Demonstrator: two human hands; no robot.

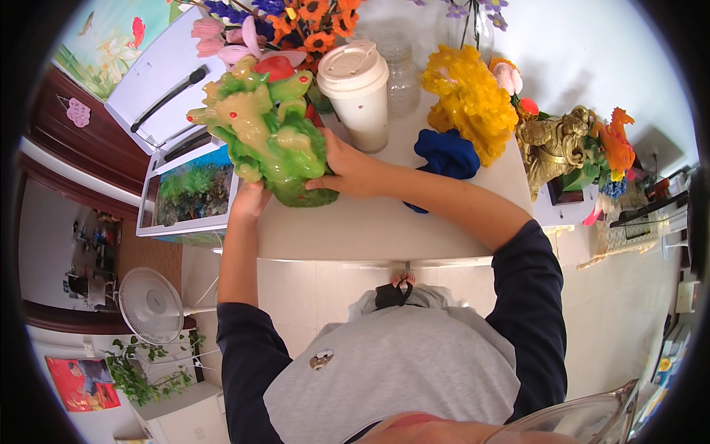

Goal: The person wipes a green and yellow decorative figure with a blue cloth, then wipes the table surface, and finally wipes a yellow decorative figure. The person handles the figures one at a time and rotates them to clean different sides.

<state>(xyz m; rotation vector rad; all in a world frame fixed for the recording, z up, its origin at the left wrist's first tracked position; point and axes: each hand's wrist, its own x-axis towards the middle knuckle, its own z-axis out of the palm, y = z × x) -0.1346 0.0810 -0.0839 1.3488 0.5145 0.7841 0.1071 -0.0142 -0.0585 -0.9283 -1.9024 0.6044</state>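
Note:
A green and cream glossy carved figurine (pixel 266 139) with small red dots is gripped between both hands at the left end of the white tabletop (pixel 333 233). My left hand (pixel 250 198) holds its lower left side, the fingers partly hidden behind it. My right hand (pixel 346 169) grips its right side near the base. Just right of the figurine stands a white lidded cup (pixel 355 94). A crumpled blue cloth (pixel 448 155) lies beyond my right forearm, beside a yellow glossy figurine (pixel 471 105).
An aquarium (pixel 194 186) with its lid raised adjoins the table's left side. Behind the cup are a clear glass jar (pixel 400 72) and orange artificial flowers (pixel 319 22). A golden statue (pixel 554 141) and an orange figurine (pixel 618 141) stand at right. A white fan (pixel 151 305) is lower left.

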